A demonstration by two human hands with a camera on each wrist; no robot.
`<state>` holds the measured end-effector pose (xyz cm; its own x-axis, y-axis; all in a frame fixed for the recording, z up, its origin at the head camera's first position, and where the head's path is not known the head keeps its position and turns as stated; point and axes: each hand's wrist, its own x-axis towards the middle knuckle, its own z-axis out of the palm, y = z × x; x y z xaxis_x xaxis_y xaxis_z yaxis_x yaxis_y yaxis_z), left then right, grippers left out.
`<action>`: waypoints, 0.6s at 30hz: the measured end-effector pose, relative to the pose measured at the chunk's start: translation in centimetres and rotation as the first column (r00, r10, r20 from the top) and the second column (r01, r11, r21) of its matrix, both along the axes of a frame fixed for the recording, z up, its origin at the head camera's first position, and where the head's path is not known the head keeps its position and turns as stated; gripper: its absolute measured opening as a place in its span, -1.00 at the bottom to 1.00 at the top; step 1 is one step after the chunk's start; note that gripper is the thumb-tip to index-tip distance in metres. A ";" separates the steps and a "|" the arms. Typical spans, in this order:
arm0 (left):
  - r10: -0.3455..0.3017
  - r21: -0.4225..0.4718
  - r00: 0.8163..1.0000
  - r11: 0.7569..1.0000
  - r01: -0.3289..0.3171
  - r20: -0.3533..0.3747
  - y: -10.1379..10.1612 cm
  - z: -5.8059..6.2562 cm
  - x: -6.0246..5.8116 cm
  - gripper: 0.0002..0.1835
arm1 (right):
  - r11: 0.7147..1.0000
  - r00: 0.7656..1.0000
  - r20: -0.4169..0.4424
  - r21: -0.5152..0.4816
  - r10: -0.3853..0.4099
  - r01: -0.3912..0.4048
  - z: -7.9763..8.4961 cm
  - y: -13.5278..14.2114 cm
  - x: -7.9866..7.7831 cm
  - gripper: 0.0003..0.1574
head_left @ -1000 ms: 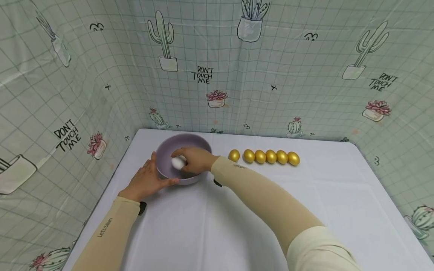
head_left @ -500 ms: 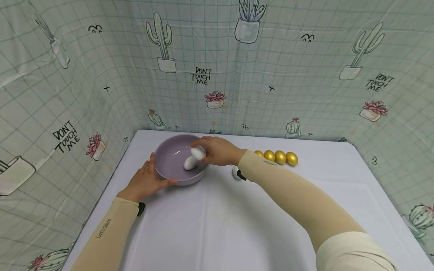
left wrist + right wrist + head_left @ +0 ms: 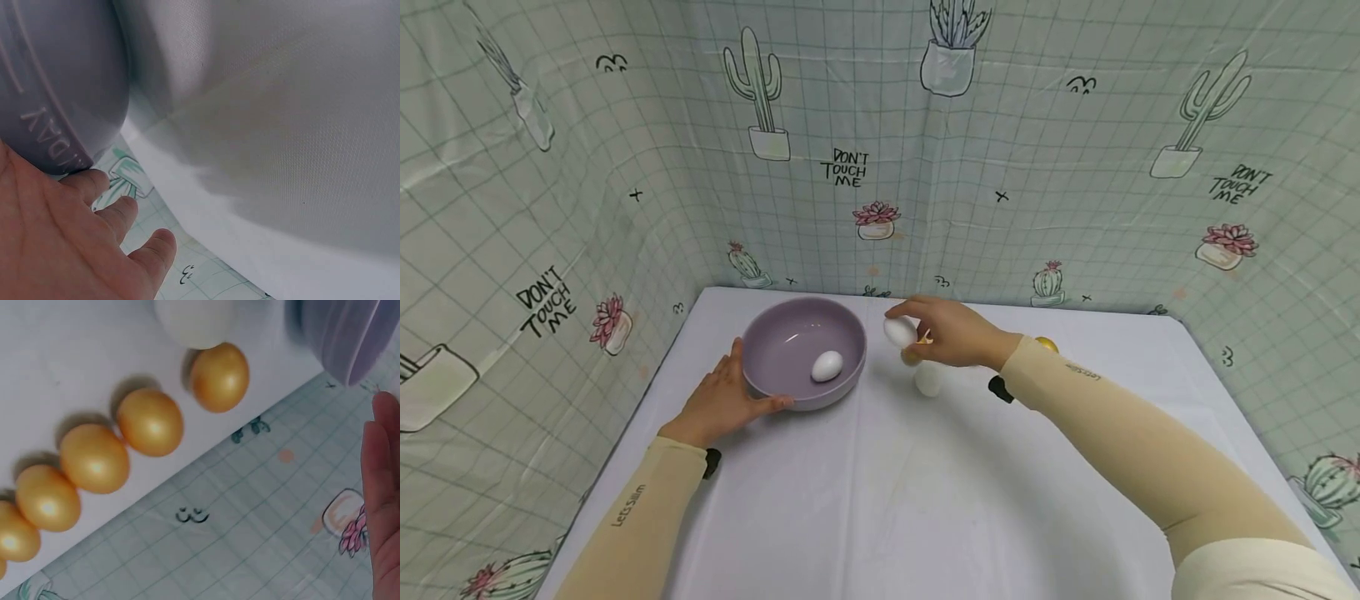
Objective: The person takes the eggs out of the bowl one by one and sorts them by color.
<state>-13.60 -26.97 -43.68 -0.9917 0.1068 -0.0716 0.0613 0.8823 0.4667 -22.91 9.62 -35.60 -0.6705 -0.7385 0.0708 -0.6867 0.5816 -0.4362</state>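
Observation:
A purple bowl [image 3: 775, 358] stands at the back left of the table, with one white egg [image 3: 827, 366] lying in it. My left hand [image 3: 722, 396] rests against the bowl's near left side, fingers extended along the wall and thumb by the front rim. To the right of the bowl, my right hand [image 3: 951, 332] pinches another white egg [image 3: 900, 331] above the table. Below that hand is a golden egg [image 3: 912, 354], partly covered by the fingers. A round white, egg-like thing [image 3: 927, 381] sits just in front of it. The right wrist view does not show the held egg.
A row of several golden eggs [image 3: 95, 459] runs along the back of the white table [image 3: 880, 517]; the right hand and sleeve hide most of it from the head camera. A patterned cloth [image 3: 820, 233] hangs close behind the table's back edge.
My right hand has lifted a white egg out of the bowl and carried it right, past the rim. The other white egg stays inside. The left hand has kept its place at the bowl.

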 end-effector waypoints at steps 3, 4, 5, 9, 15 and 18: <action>-0.002 0.004 1.000 1.000 0.002 -0.008 0.1 0.1 0.0 0.53 | 1.000 1.000 -0.013 -0.023 0.002 -0.003 -0.3 1.4 0.1 -0.35; -0.003 0.006 1.000 1.000 0.003 -0.010 0.1 0.1 0.1 0.54 | 0.999 1.000 -0.012 -0.034 0.004 -0.005 -0.5 1.9 0.2 -0.35; -0.004 0.007 1.000 1.000 0.004 -0.011 0.1 0.1 0.1 0.53 | 0.999 1.000 -0.012 -0.042 0.005 -0.005 -0.7 2.3 0.3 -0.35; -0.003 0.006 1.000 1.000 0.003 -0.002 0.2 0.3 0.2 0.54 | 0.999 1.000 -0.002 -0.045 -0.026 0.025 -1.5 3.9 0.7 -0.35; 0.001 0.009 1.000 1.000 -0.001 0.001 0.2 0.3 0.2 0.54 | 0.994 0.995 0.013 -0.037 -0.098 0.099 -3.0 5.8 1.6 -0.34; 0.000 0.012 1.000 1.000 0.000 -0.004 0.2 0.3 0.2 0.54 | 0.992 0.992 0.032 -0.032 -0.120 0.121 -3.9 6.8 1.8 -0.31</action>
<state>-13.40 -26.76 -43.39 -0.9919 0.1080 -0.0661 0.0637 0.8768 0.4767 -21.08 16.39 -39.50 -0.7568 -0.6496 0.0728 -0.5986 0.6439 -0.4766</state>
